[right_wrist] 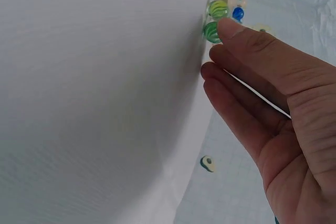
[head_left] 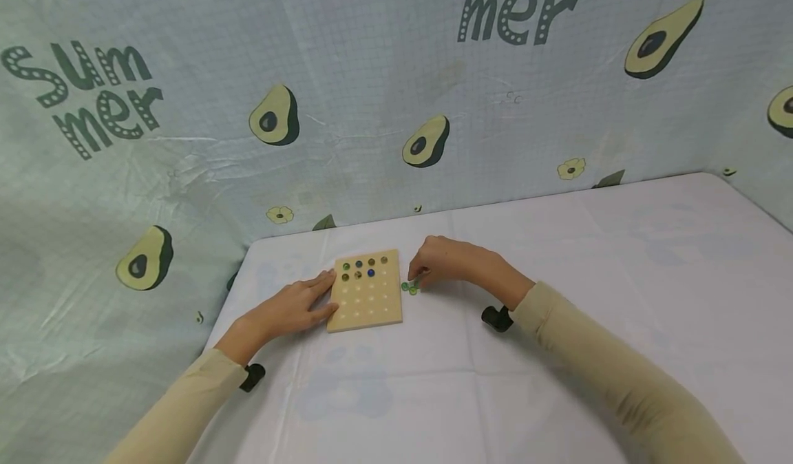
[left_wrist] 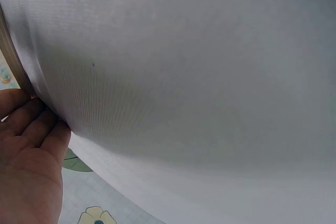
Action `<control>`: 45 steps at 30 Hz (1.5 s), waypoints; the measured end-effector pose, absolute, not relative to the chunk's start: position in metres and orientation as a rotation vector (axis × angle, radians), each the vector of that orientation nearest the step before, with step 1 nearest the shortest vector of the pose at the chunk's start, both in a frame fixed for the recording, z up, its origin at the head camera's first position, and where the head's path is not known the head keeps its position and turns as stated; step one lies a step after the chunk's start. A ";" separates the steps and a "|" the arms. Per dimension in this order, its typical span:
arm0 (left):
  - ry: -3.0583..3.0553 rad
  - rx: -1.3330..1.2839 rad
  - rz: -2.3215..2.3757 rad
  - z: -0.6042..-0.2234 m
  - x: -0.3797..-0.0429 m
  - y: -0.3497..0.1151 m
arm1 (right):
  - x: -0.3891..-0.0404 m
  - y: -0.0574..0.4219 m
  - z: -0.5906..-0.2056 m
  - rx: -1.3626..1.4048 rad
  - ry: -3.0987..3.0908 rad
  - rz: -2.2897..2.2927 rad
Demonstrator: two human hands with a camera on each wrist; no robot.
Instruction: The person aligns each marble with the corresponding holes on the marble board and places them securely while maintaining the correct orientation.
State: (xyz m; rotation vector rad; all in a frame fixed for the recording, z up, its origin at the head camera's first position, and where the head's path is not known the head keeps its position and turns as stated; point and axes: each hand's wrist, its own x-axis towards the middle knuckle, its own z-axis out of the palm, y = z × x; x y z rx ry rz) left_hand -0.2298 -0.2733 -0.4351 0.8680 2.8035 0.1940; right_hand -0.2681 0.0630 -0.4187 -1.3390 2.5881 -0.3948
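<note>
A square wooden board (head_left: 364,321) with rows of shallow hollows lies on the table, its far rows holding several glass marbles, among them a blue marble (head_left: 371,272). My left hand (head_left: 291,307) rests against the board's left side, fingers extended and thumb at the near left corner. Just right of the board, my right hand (head_left: 449,261) reaches down with bent fingers over a few loose green marbles (head_left: 405,286). In the right wrist view, the thumb overlaps a green marble (right_wrist: 211,32), beside a yellow-green marble (right_wrist: 218,9); I cannot tell whether the fingertips pinch one.
A white cloth covers the table (head_left: 557,244), which extends well to the right of the board. Behind and to the left hangs a pale sheet (head_left: 359,51) printed with avocados. Each wrist carries a small black camera, such as the right wrist camera (head_left: 497,319).
</note>
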 end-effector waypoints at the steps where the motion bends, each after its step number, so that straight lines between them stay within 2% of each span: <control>1: 2.804 0.869 0.195 -0.435 -0.230 -0.273 | -0.268 0.063 -0.419 -1.337 2.588 -0.392; 16: 2.803 0.859 0.202 -0.435 -0.229 -0.275 | -0.268 0.062 -0.425 -1.429 2.611 -0.358; 45: 2.813 0.873 0.199 -0.436 -0.228 -0.275 | -0.266 0.071 -0.420 -1.384 2.654 -0.462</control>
